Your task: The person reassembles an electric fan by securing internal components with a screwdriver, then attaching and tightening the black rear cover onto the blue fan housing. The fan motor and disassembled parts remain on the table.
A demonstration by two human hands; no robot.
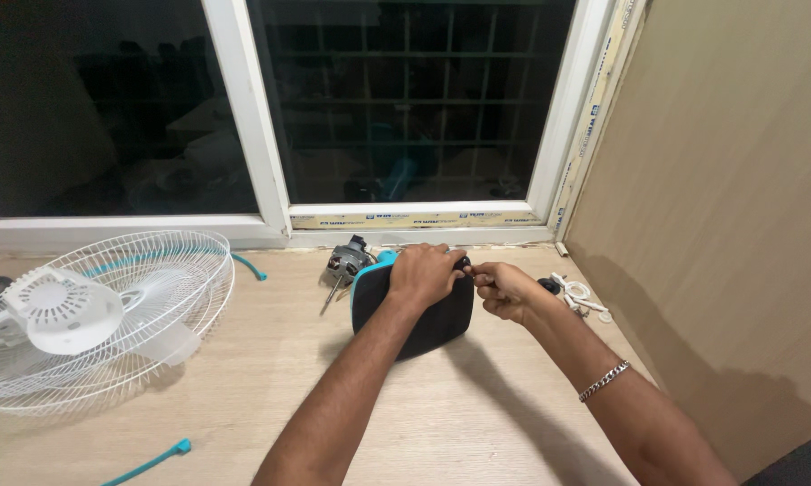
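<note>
A dark, rounded fan base (423,319) with a teal edge stands on a light wooden surface near the window. My left hand (426,273) grips its top edge from above. My right hand (504,288) is pinched at the base's upper right corner, fingers closed on something small that I cannot make out. A bare fan motor (346,263) with a metal shaft lies just behind and left of the base.
A white wire fan grille (99,315) with a white plastic housing lies at left. Teal plastic strips lie by the grille (250,266) and at the front edge (153,462). Small white parts (578,295) sit right of my hands. A brown panel wall (729,225) closes the right side.
</note>
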